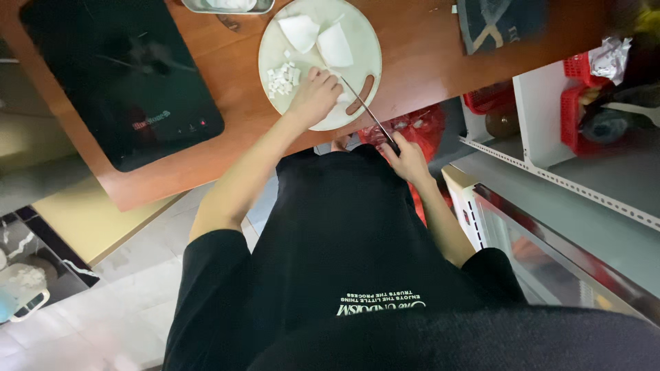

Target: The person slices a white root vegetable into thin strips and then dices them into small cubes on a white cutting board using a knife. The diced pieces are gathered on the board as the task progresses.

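A round white cutting board [357,38] lies on a reddish wooden table [412,62]. My left hand [314,96] presses down on a white piece of food [342,104] at the board's near edge. My right hand [407,156] grips the dark handle of a knife [368,108], whose thin blade reaches up to the food under my left hand. Two larger white chunks [317,38] sit at the far side of the board. A small pile of white diced bits [282,77] lies on the board left of my left hand.
A black induction cooktop [120,75] sits on the table's left part. A metal tray [227,7] stands at the far edge, a dark cloth [498,20] to the right. White shelves [550,137] with red baskets [581,103] stand to the right. A red bag [419,127] hangs under the table.
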